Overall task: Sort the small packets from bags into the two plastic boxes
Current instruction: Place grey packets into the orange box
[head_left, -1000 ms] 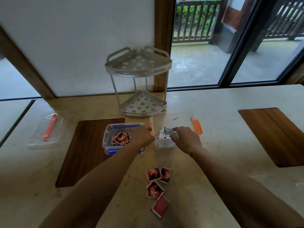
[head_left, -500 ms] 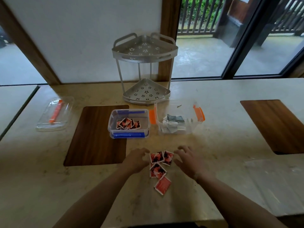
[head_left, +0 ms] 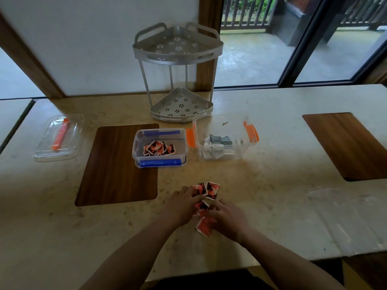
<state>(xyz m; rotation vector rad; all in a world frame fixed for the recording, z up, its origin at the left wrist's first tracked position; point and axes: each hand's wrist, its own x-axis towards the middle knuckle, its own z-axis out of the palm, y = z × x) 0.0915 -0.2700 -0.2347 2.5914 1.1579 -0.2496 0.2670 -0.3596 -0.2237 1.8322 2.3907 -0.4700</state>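
Both hands rest on a small pile of red packets near the front edge of a pale stone counter. On the pile's left side, the left hand lies with fingers stretched across the packets. On the right, the right hand has its fingers spread over the nearer ones. Whether either hand pinches a packet cannot be told from this view.

Farther back, two clear plastic boxes sit side by side. A box with blue clips is on the left, partly on a dark wooden mat, and holds several matching red packets. Just right of it, a box with orange clips holds white and dark packets.

Behind the boxes stands a two-tier metal corner rack. Far left lies a clear lid with an orange clip. Another wooden mat lies far right.
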